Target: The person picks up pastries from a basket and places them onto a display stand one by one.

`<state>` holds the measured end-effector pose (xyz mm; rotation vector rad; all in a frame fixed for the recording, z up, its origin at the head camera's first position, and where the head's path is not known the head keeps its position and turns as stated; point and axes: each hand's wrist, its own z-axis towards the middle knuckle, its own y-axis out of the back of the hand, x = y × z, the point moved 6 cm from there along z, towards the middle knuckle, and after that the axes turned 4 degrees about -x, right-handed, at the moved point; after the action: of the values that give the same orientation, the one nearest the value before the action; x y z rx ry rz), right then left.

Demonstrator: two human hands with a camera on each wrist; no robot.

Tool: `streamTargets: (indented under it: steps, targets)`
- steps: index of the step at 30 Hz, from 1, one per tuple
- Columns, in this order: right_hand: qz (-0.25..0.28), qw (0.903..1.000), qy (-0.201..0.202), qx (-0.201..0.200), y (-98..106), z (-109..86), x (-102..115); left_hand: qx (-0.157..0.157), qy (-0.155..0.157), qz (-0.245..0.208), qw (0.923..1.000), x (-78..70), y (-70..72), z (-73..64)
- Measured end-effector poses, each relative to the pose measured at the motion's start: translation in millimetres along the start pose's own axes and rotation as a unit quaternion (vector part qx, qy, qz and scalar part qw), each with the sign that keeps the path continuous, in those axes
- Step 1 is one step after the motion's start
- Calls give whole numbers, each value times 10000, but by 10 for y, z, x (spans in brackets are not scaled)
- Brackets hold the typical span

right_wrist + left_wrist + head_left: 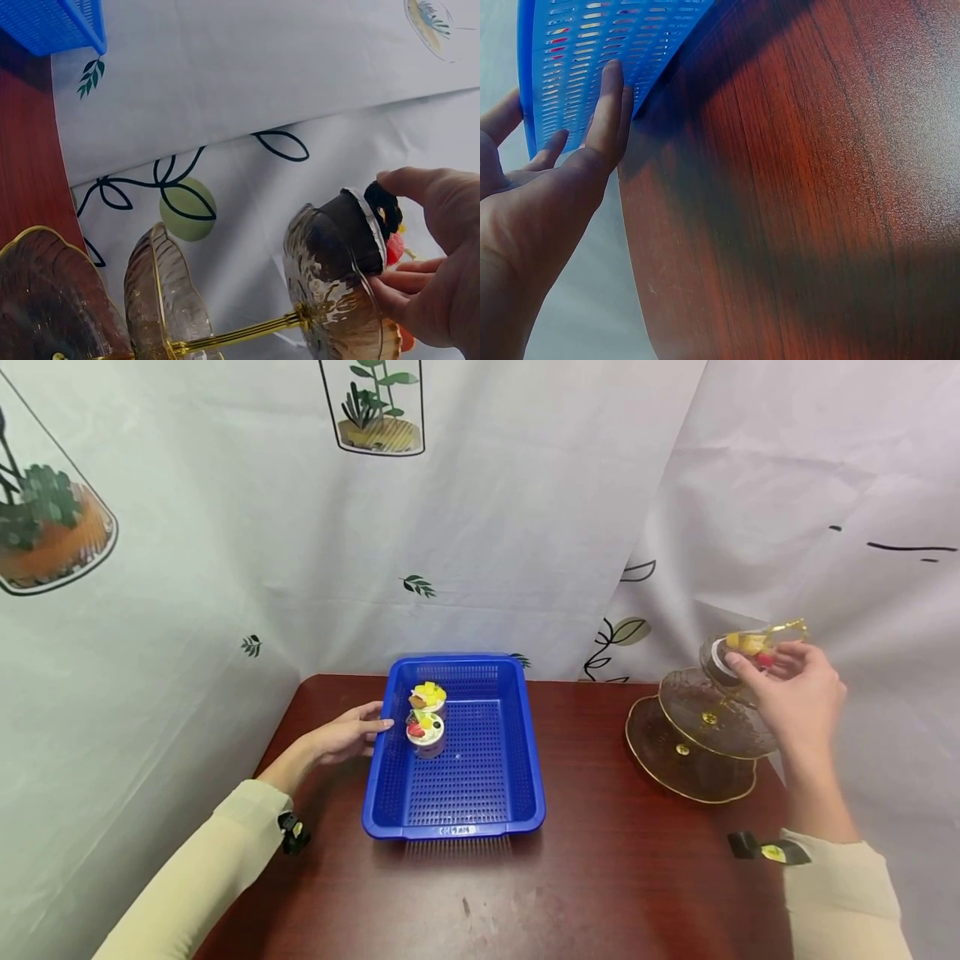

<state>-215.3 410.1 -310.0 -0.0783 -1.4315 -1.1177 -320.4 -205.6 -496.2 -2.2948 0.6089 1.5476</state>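
My left hand is at the left side of the blue basket, thumb over its rim and fingers against the slotted outer wall. Inside, along that side, two fruit-topped dessert cups stand close together: one with yellow cubes, a nearer one with strawberry and white cream. At the far right, my right hand pinches the top of a dark dessert cup between thumb and fingers. That cup is at the top tier of a gold-rimmed tiered stand; red and yellow fruit shows beside the fingers.
The basket and the stand share a dark red wooden table. White cloth printed with plants hangs behind and along both sides. Lower tiers of the stand sit below the held cup on a thin gold post.
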Motion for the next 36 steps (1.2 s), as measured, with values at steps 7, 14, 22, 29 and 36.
streamTargets:
  steps: [7,14,22,29,36]
  targets:
    - [-44,9999,2,-152,-20,-27,-7,30,-6,-25,10000,-6,-2,-3]
    - [-48,9996,130,-236,-53,-60,1,40,-16,-56,10000,21,6,12]
    - [-95,9984,437,-344,-41,-66,18,32,-29,-98,9999,12,13,6]
    - [52,9974,667,-282,-28,-89,34,-51,9,-81,10000,5,12,4]
    - [98,9969,738,-242,-32,-99,18,0,-12,-14,10000,6,14,-3]
